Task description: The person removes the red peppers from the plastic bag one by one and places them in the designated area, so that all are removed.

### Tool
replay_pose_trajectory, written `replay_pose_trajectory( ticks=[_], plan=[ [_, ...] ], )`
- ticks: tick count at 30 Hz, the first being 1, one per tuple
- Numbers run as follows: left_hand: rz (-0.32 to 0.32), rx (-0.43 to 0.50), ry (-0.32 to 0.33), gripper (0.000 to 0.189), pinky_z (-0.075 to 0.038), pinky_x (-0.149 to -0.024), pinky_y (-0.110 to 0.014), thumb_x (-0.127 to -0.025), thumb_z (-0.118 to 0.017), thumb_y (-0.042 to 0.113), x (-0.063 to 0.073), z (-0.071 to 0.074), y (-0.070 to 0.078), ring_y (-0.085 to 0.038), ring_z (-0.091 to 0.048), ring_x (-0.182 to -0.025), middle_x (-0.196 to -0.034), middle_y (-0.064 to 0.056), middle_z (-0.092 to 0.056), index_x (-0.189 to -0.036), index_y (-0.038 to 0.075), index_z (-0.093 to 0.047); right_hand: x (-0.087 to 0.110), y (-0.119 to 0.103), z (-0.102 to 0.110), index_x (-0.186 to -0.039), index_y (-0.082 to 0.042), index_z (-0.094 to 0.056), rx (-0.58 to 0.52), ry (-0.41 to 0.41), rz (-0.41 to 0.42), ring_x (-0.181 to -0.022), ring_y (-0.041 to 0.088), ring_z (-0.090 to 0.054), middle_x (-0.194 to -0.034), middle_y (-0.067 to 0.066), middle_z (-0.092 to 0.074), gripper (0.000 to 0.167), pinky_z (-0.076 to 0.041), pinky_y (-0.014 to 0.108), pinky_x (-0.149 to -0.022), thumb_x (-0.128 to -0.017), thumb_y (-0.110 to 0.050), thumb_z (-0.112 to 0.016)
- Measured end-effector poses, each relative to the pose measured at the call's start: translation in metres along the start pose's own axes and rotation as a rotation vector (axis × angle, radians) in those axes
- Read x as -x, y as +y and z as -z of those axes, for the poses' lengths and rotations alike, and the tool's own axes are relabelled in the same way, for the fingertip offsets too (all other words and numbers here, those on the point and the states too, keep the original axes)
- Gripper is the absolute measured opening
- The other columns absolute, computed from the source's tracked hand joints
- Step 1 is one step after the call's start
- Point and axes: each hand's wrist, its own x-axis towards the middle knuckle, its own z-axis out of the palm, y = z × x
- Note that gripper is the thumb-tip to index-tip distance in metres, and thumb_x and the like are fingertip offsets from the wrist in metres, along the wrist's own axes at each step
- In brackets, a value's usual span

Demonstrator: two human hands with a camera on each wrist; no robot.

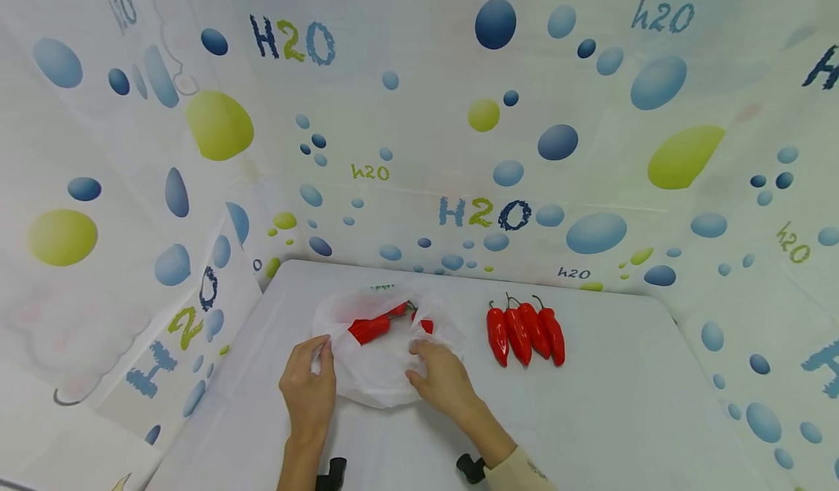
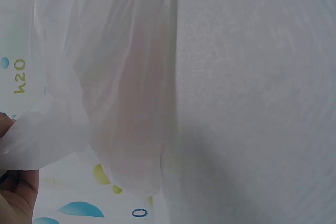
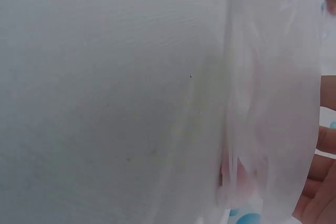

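Observation:
A thin white plastic bag (image 1: pixel 373 385) lies on the white table, its mouth turned up. Inside show red chili peppers (image 1: pixel 371 328), partly covered by the film. My left hand (image 1: pixel 310 385) pinches the bag's left rim between thumb and fingers; the left wrist view shows the film (image 2: pixel 47 135) pulled toward that hand. My right hand (image 1: pixel 447 382) is at the bag's right side, fingers bent against the film and thumb apart from them. In the right wrist view its fingers (image 3: pixel 326 140) are partly behind the film (image 3: pixel 283 103).
Several red chili peppers (image 1: pixel 518 336) with dark stems lie side by side to the right of the bag. A white backdrop with blue and green dots (image 1: pixel 557 141) rises behind and beside the table (image 1: pixel 609 403).

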Motion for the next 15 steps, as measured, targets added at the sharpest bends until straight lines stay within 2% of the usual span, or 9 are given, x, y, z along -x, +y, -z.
replay_pose_trajectory(
  ticks=[8,15],
  plan=[
    [0.001,0.006,-0.004,0.017,-0.041,-0.104,-0.007,-0.092,-0.074,-0.006,-0.001,0.001,0.003,-0.033,-0.072,-0.104,-0.105,-0.018,-0.074,-0.108,-0.002,-0.077,-0.003,0.002,-0.007,-0.123,-0.008,-0.071,0.022,0.060,-0.024,-0.124,0.028,-0.062,-0.134,0.010,-0.067,0.040,-0.055,0.045,-0.103,-0.090,-0.027,-0.083],
    [0.004,0.009,-0.006,0.017,-0.041,-0.104,-0.007,-0.091,-0.074,-0.006,0.000,0.001,0.002,-0.032,-0.072,-0.104,-0.105,-0.018,-0.074,-0.108,-0.002,-0.077,-0.007,0.004,-0.011,-0.122,-0.004,-0.071,0.038,0.117,-0.045,-0.128,0.035,-0.059,-0.143,0.021,-0.060,0.042,-0.056,0.048,-0.100,-0.088,-0.024,-0.084]
  ],
)
